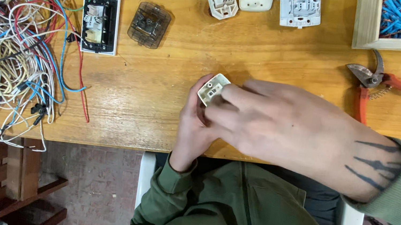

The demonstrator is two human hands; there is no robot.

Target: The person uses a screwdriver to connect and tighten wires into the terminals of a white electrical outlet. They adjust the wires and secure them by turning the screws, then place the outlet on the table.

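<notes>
Head view: both hands grasp a small white switch module (213, 88) above the tabletop (160, 95) edge, left hand (193, 127) beneath it, right hand (284, 129) pinching from its right side.

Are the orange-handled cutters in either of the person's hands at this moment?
No, the orange-handled cutters lie on the wooden table, while the left hand and right hand hold a small white switch part.

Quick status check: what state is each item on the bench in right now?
Small white plastic switch module: gripped by both hands.
Left hand: closed on the module.
Right hand: closed on the module.
Orange-handled cutters: jaws shut, lying flat.
Black-framed switch plate: back up, internals exposed.
Tangle of coloured wires: loose heap.
</notes>
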